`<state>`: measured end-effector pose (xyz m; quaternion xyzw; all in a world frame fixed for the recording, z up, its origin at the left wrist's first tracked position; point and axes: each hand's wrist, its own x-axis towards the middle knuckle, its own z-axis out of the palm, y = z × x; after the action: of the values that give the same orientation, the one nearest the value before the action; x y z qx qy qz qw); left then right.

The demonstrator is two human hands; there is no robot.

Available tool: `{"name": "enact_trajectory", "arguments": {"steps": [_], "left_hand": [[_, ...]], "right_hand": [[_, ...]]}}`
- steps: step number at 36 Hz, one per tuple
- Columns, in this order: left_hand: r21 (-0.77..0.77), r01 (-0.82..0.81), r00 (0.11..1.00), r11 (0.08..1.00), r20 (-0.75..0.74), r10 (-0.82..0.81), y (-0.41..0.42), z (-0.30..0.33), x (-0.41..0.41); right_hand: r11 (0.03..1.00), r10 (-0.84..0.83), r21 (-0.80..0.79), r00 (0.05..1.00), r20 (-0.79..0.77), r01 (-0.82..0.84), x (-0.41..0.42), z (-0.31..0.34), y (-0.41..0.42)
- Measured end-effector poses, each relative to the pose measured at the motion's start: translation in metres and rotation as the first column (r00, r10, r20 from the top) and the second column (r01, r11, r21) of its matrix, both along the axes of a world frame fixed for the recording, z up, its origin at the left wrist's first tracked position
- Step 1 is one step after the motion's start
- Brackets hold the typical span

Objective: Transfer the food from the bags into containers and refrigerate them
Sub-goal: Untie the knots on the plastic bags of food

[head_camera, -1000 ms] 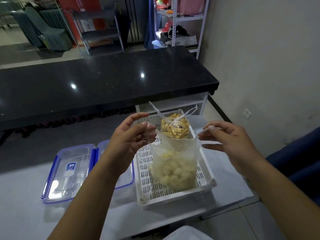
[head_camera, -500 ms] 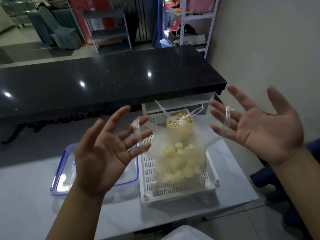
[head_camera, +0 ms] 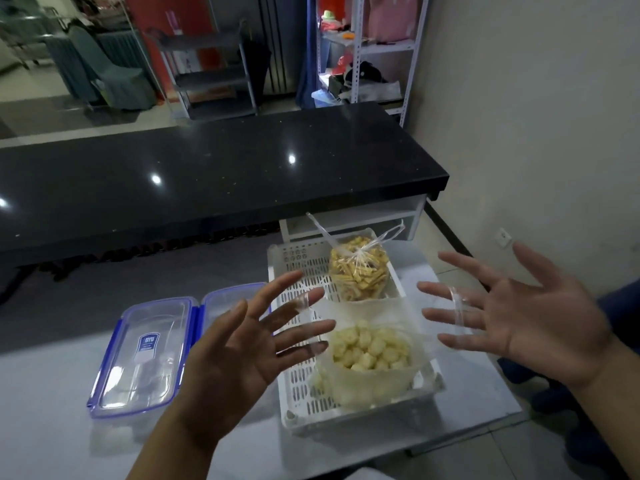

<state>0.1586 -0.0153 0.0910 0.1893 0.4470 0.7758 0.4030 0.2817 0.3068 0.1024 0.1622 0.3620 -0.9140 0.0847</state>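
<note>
Evidently little is done: the untied clear plastic bag of pale round food balls [head_camera: 370, 355] sits in the white slotted plastic basket [head_camera: 294, 396], nothing transferred. Both hands — left hand [head_camera: 242, 355], right hand [head_camera: 530, 323] — are spread with straight fingers, bag handles looped over them; the clear blue-rimmed plastic container [head_camera: 145, 355] lies empty.

The room is dim with a cool, bluish cast; daylight enters from the far left background, where the floor [head_camera: 52, 109] glows pale; three small white glints of ceiling lights sit on the glossy black counter [head_camera: 221, 174]. The grey counter [head_camera: 52, 393] in front reflects a soft sheen, and shadows under the basket [head_camera: 298, 403] are weak and diffuse; both hands [head_camera: 242, 351] [head_camera: 533, 323] look slightly smeared at the fingertips; straight edges bow toward the frame borders from the wide lens.
</note>
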Motion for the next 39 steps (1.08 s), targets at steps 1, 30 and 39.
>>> {"name": "enact_trajectory", "arguments": {"steps": [1,30,39], "left_hand": [[-0.032,0.000,0.999,0.999,-0.036,-0.001,-0.002,0.000,-0.003],[-0.579,-0.258,0.805,0.774,-0.571,-0.159,0.091,-0.062,-0.137],[-0.663,-0.204,0.935,0.720,-0.351,-0.058,0.143,-0.098,-0.162]], "right_hand": [[0.996,0.001,0.092,1.000,0.023,-0.003,-0.002,0.000,0.009],[0.361,-0.198,0.922,0.954,0.224,-0.142,-0.130,-0.054,0.016],[0.122,-0.051,0.970,0.975,0.218,-0.210,-0.147,-0.091,0.016]]}}
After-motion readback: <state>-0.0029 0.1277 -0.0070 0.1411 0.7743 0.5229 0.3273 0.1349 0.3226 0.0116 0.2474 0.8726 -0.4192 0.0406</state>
